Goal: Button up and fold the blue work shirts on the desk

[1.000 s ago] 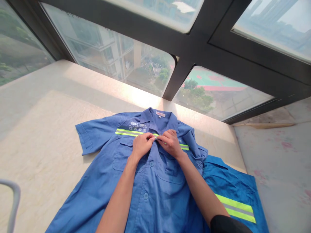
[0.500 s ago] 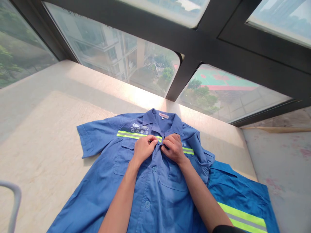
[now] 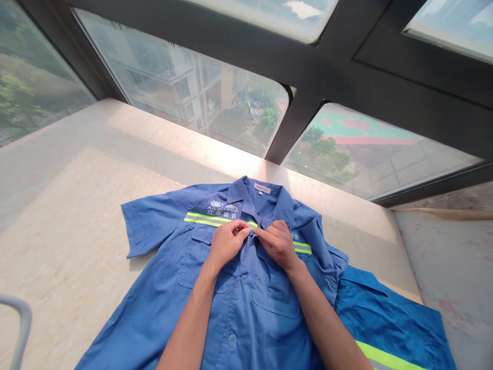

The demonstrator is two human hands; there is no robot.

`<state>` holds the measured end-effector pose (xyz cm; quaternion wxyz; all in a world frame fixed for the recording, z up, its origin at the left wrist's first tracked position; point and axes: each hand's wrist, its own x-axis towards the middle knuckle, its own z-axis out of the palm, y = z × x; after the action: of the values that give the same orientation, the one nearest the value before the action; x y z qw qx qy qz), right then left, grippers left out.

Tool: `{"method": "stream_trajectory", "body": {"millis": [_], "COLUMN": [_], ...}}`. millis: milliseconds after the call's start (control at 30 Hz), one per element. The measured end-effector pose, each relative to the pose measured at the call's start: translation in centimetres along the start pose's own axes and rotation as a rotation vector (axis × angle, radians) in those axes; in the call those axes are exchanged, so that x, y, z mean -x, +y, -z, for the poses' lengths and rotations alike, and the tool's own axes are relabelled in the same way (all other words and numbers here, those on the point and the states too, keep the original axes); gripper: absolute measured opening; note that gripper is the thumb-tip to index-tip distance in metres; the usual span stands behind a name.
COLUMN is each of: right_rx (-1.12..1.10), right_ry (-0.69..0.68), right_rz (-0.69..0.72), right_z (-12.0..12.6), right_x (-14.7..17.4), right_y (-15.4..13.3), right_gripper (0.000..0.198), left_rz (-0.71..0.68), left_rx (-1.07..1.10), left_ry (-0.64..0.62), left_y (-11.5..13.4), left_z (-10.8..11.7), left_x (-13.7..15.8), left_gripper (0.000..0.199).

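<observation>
A blue short-sleeved work shirt (image 3: 165, 288) lies face up, collar toward the window, with a yellow and silver reflective stripe across the chest. My left hand (image 3: 228, 241) pinches the front placket at chest height, just under the collar opening. Right beside it, my right hand (image 3: 278, 245) is closed on the other side of the placket, its index finger stretched toward the left fingertips. The button at that spot is hidden by my fingers. Lower on the placket, a button (image 3: 244, 279) and another button (image 3: 232, 340) sit fastened.
The shirt rests on a pale stone windowsill (image 3: 77, 205) below dark-framed windows (image 3: 327, 67). A second, brighter blue garment (image 3: 396, 313) with a reflective stripe lies at the right, partly under the shirt. At the lower left edge is a grey curved tube (image 3: 23, 318).
My right index finger has stretched out toward the left fingertips. My left hand keeps its pinch on the placket. The view has shifted slightly.
</observation>
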<state>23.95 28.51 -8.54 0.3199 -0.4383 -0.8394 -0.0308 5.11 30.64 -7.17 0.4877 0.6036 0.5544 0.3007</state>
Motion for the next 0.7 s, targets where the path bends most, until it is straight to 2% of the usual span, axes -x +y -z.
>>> {"method": "stream_trajectory", "body": {"millis": [200, 333, 700], "right_rx": [-0.039, -0.08, -0.142], "right_ry": [-0.007, 0.007, -0.09], "right_rz": [0.001, -0.017, -0.06], "right_z": [-0.09, -0.07, 0.14], "right_x": [-0.13, -0.12, -0.08], "right_y": [-0.15, -0.18, -0.1], "right_gripper": [0.024, 0.018, 0.017], "left_rz": [0.001, -0.001, 0.012], "left_rx": [-0.03, -0.039, -0.032], "left_ry": [0.003, 0.007, -0.002], "left_y": [0.21, 0.38, 0.5], "left_z": [0.05, 0.11, 0.18], "left_x": [0.08, 0.15, 0.19], "left_gripper": [0.022, 0.021, 0.022]}}
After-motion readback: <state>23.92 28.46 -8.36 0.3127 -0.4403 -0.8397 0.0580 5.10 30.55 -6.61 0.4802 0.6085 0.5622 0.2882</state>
